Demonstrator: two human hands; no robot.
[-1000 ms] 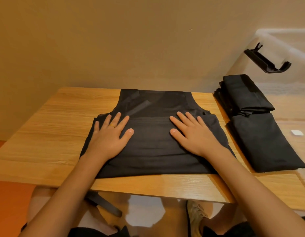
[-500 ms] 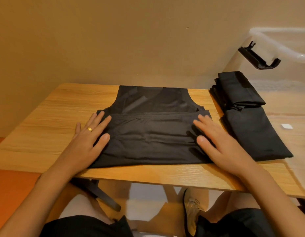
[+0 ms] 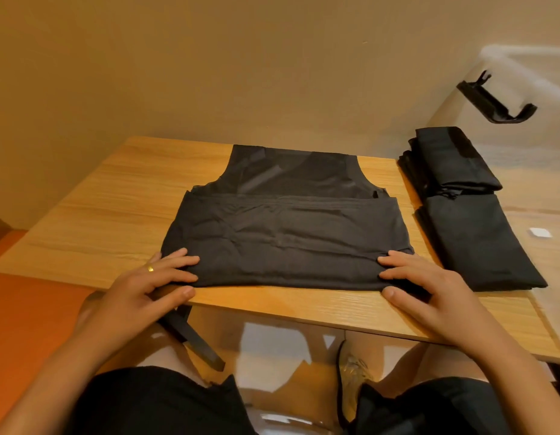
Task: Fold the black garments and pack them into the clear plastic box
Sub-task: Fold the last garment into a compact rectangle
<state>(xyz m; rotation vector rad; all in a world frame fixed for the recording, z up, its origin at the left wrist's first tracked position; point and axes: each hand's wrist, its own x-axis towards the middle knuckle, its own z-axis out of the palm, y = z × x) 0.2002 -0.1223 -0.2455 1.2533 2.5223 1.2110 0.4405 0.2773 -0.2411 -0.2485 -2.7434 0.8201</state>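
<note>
A black garment (image 3: 285,233) lies flat on the wooden table (image 3: 115,208), its lower part folded up over its vest-like top. My left hand (image 3: 153,284) pinches its near left corner, fingers on top and thumb at the front edge. In the same way, my right hand (image 3: 423,287) pinches the near right corner. A black strap (image 3: 194,337) hangs off the table edge below my left hand. Folded black garments (image 3: 460,208) are stacked to the right. The clear plastic box (image 3: 529,76) stands at the far right.
A black clip handle (image 3: 495,102) sits on the side of the box. A small white label (image 3: 540,240) shows at the right. A beige wall runs behind the table. An orange seat (image 3: 24,312) lies at the left, and my knees are under the table.
Both hands slid from the middle of the garment outward, then back toward me to its near corners. The fabric lies smoother.
</note>
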